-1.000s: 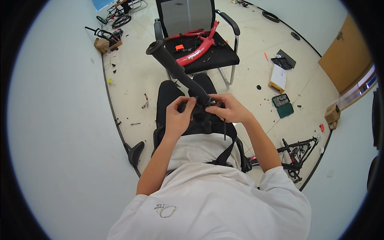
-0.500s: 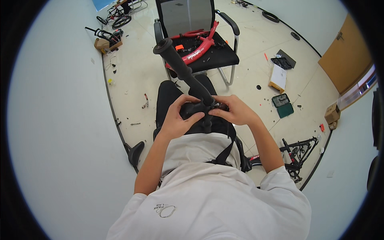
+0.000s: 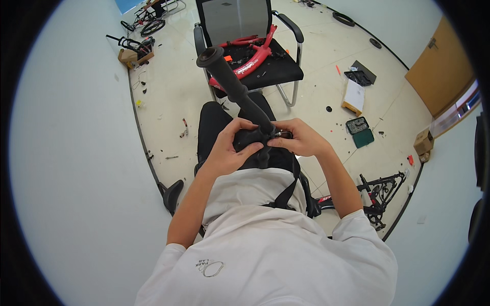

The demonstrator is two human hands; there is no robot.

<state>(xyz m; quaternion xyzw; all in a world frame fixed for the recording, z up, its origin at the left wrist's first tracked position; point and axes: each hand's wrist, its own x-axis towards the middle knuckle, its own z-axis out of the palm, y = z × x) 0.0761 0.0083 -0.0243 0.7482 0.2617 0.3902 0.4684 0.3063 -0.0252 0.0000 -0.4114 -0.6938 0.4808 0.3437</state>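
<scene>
A black bicycle handlebar (image 3: 234,90) with a thick grip at its far end stands across my lap, slanting away to the upper left. My left hand (image 3: 229,147) is closed around a bulky black part at the bar's middle, thumb and fingers on either side of it. On the other side, my right hand (image 3: 306,138) pinches a small dark piece with a silver bit (image 3: 283,134) against that joint. Its exact kind is too small to make out. The near end of the bar points toward my shirt.
Ahead stands a black chair (image 3: 278,73) holding a red bicycle frame (image 3: 250,66) and small parts. On the floor to the right lie a green case (image 3: 363,137), a white box (image 3: 353,97) and a black bicycle frame (image 3: 380,196). A cardboard box (image 3: 130,57) of parts sits far left.
The view has shifted slightly. Both hands keep nearly the same hold; the small dark piece at my right fingers shows a little more clearly.
</scene>
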